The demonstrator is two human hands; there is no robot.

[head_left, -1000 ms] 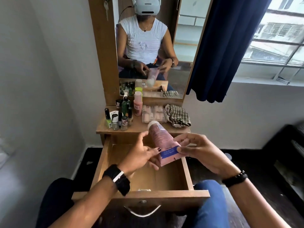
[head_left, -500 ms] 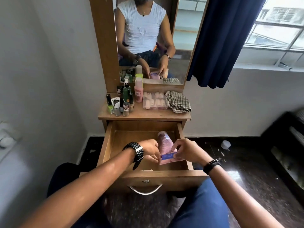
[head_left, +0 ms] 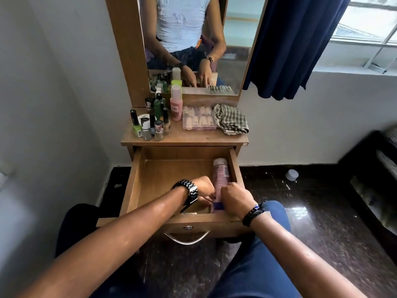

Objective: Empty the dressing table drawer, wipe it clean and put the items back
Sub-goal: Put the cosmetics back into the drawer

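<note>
Since the frame a second ago, when both hands held it up over the drawer (head_left: 137, 179), the pink tube (head_left: 219, 179) has come down inside and now lies along the drawer's right wall, cap toward the back. In the head view the right hand (head_left: 235, 196) curls its fingers round the tube's near end while the left hand (head_left: 204, 189) (a black watch on its wrist) touches the tube's left side, fingers bent, though whether they grip it I cannot tell. Behind the drawer, the tabletop carries nail polish bottles (head_left: 148, 127), a pink bottle (head_left: 176, 104), a clear box (head_left: 198, 121) and a checked cloth (head_left: 231, 119).
</note>
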